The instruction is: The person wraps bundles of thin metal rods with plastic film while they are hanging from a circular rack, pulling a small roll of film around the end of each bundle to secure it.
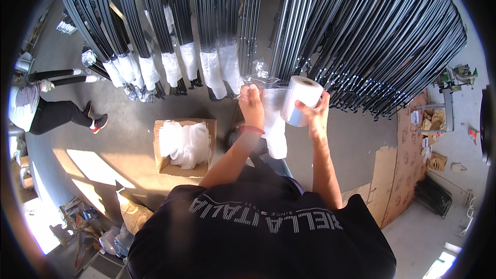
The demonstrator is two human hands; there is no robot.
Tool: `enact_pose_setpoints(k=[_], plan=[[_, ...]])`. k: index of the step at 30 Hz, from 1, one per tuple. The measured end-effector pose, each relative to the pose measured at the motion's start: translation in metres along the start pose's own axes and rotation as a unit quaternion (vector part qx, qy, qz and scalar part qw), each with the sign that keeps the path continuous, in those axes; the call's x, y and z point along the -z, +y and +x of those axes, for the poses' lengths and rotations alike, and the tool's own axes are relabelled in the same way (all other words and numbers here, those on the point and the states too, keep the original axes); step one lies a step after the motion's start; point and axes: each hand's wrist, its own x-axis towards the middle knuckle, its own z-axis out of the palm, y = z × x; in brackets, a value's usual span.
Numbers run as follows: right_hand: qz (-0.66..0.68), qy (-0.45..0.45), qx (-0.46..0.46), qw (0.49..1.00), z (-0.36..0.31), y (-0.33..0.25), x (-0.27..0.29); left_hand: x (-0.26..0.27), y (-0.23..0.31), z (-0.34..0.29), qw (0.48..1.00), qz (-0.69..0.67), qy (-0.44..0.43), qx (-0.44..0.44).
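Observation:
My right hand (pixel 317 111) is wrapped round a roll of clear stretch film (pixel 300 104), which is tilted with its cardboard core facing up. A thin strand of the film (pixel 274 87) runs from the roll to my left hand (pixel 251 104), whose fingers are closed on its end. Between my hands a white foam sleeve (pixel 277 137) hangs down, partly hidden by the roll. Just beyond stands a bundle of thin black rods (pixel 251 26), with crumpled film (pixel 260 68) near its lower part.
Several rod bundles with white wrapped ends (pixel 211 72) stand to the left. Many bare black rods (pixel 372 46) fill the right. A cardboard box (pixel 161 164) of white foam sleeves (pixel 183 144) sits on the floor. Another person (pixel 57 108) is at the far left. Flat cardboard (pixel 403 175) lies at right.

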Motion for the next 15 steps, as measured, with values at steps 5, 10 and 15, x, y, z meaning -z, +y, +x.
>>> enact_pose_setpoints(k=[5, 10, 15], plan=[[-0.116, 0.133, 0.063, 0.982, 0.002, -0.009, -0.01, 0.002, -0.006, 0.005, 0.999, 0.037, 0.024, -0.004], [-0.047, 0.111, -0.003, 0.993, 0.024, 0.013, -0.004, -0.001, -0.006, 0.007, 0.992, -0.048, -0.044, 0.104], [0.052, -0.014, -0.067, 0.996, 0.044, 0.026, -0.01, 0.009, -0.017, 0.028, 0.95, -0.059, -0.206, 0.227]])
